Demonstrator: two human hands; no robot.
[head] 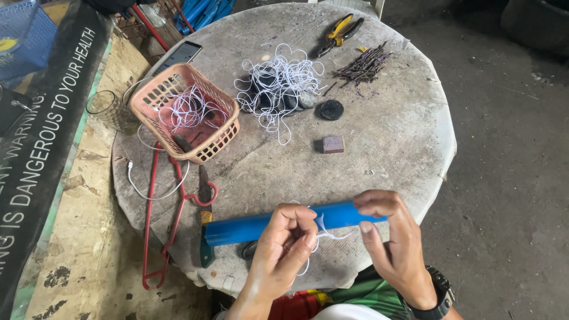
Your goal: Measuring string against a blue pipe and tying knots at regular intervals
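The fingers (300,232) of the left hand (283,249) are curled tight, pinching a white string (325,230) against a blue tube (261,226). The right hand (394,240) grips the tube's right end, thumb and forefinger closed around it, a dark watch (435,296) on the wrist. The string wraps the tube just between the two hands, a loose end hanging below.

The tube lies nearly level across the near edge of the round surface (391,148), its long axis running left to right, the right end a little higher and farther off, the open left end pointing toward a red wire hanger (169,219) that hangs over the edge.

Farther out on the surface: a small brown block (333,144), a dark round disc (331,109), a tangle of white string loops (278,86), a bundle of thin dark sticks (363,66), yellow-handled pliers (339,32), and a pink plastic basket (184,112) holding more string. A clear glass (111,111) stands just left of the basket.
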